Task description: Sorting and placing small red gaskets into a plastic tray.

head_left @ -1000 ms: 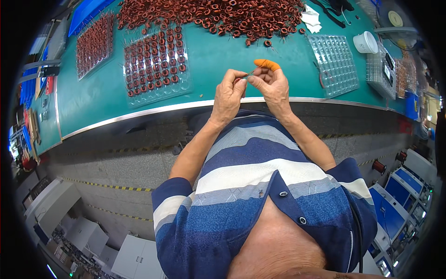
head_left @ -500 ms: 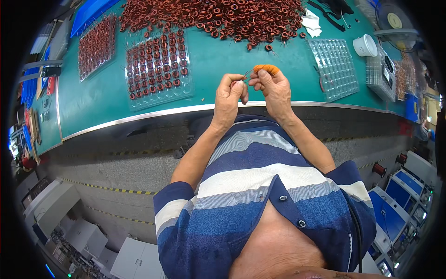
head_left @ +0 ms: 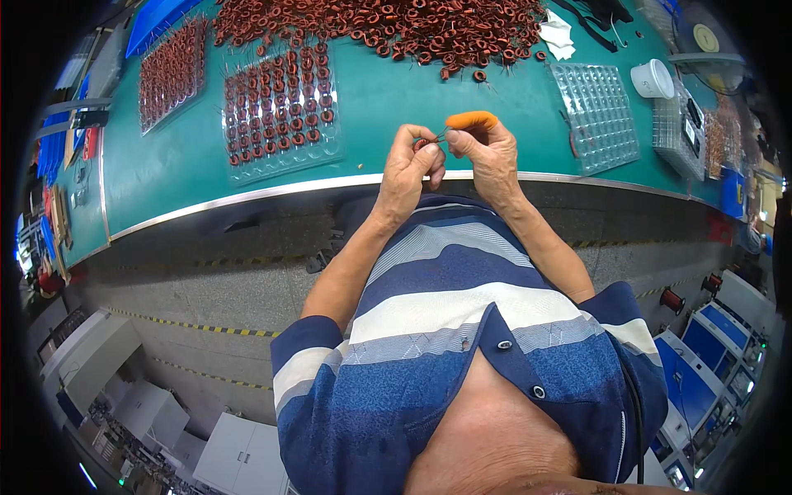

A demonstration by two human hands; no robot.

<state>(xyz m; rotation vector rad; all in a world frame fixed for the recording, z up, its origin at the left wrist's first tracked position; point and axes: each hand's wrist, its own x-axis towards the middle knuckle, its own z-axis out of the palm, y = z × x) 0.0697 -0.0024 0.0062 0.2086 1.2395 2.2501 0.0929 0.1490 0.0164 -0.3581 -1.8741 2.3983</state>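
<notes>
In front of my body, just over the bench's near edge, my left hand point(head_left: 404, 172) is closed around a small copper-wound ring coil point(head_left: 423, 143), mostly covered by its fingers. Beside it, my right hand point(head_left: 495, 165) pinches at the thin wire leads point(head_left: 442, 135) coming off that coil. An orange finger cover point(head_left: 470, 120) sits on the right index finger, which is bent above the thumb. Fingertips of both hands are close together, and what exactly lies in the right pinch is partly hidden.
A large heap of ring coils point(head_left: 412, 29) lies at the back of the green bench point(head_left: 371, 107). Left of my hands is a transparent tray point(head_left: 285, 167) filled with coils; another coil-filled tray point(head_left: 172, 78) stands farther left. To the right are a pocketed tray point(head_left: 601, 120) and a white tub point(head_left: 652, 80).
My right index finger has curled, its orange cover now arching higher over the thumb. The right thumb has shifted slightly left toward the coil. My left hand stays nearly in place.
</notes>
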